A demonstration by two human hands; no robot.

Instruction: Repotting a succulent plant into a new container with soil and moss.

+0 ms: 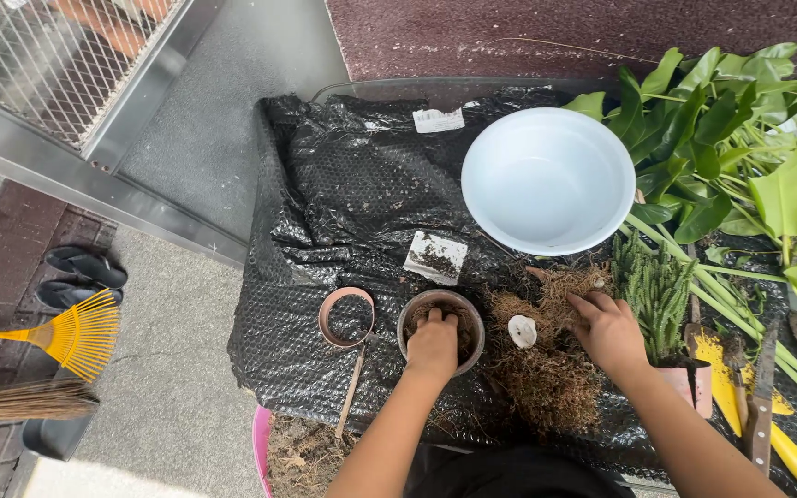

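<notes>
Seen from the head camera, a person worked over a desk (366,89) covered in black bubble wrap (343,194). The left hand (433,343) was pressed down into a small round pot (441,328) near the front of the desk, fingers curled onto the dark potting mix inside; whether it gripped anything there could not be told. The right hand (609,330), well apart from the left, rested palm down with fingers spread on a heap of brown fibrous moss (546,369) just right of the pot, clamped on nothing visible. A small pale lump (522,330) lay on the moss between the two hands. Just left of the pot stood an empty terracotta-coloured ring pot (346,316), with a thin wooden stick (352,392) below it. A soil-smeared white card (435,256) lay behind the pot, and a large white bowl (548,180) stood empty farther back. To the right, broad-leaved green plants (731,138) sprawled across the desk, with a clump of slender green stems (657,290) beside the right hand and a yellow trowel (726,369) near the right wrist. On the floor at left lay a yellow rake (71,334), a broom (20,401) and a pair of dark sandals (85,277).
</notes>
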